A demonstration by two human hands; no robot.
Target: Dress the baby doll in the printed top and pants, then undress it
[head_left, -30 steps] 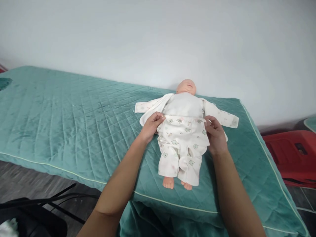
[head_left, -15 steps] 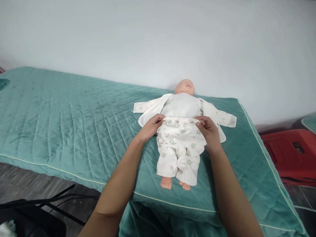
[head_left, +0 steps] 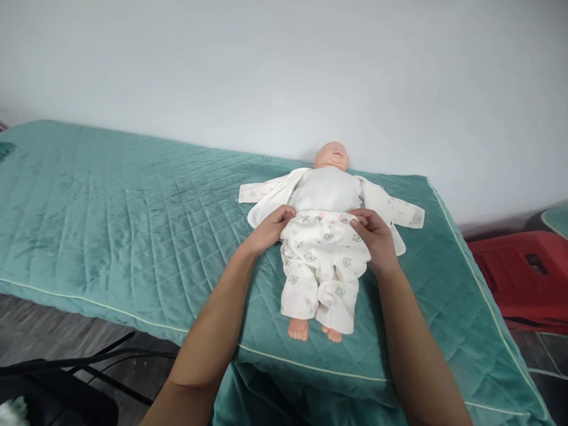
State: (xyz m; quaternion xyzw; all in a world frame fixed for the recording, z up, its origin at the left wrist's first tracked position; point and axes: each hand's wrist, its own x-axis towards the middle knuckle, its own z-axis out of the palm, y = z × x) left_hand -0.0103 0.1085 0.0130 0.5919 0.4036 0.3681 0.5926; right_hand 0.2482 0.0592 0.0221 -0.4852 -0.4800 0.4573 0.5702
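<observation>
A baby doll (head_left: 331,156) lies on its back on a teal quilted bed (head_left: 133,213), head toward the wall. It wears white printed trousers (head_left: 322,266) and an unfastened white jacket (head_left: 270,195) spread out to both sides. My left hand (head_left: 266,228) pinches the trousers' waistband at the doll's left-of-frame hip. My right hand (head_left: 375,236) grips the waistband at the other hip. Both hands are closed on the fabric. The doll's bare feet (head_left: 313,331) stick out near the bed's front edge.
A white wall runs behind the bed. A red plastic object (head_left: 519,278) sits on the floor at the right. Black bars and a dark object (head_left: 57,378) lie on the floor at the lower left. The bed's left part is bare quilt.
Both hands have drawn the waistband up the doll's belly; my right hand moved inward and up along it. The view shifted slightly.
</observation>
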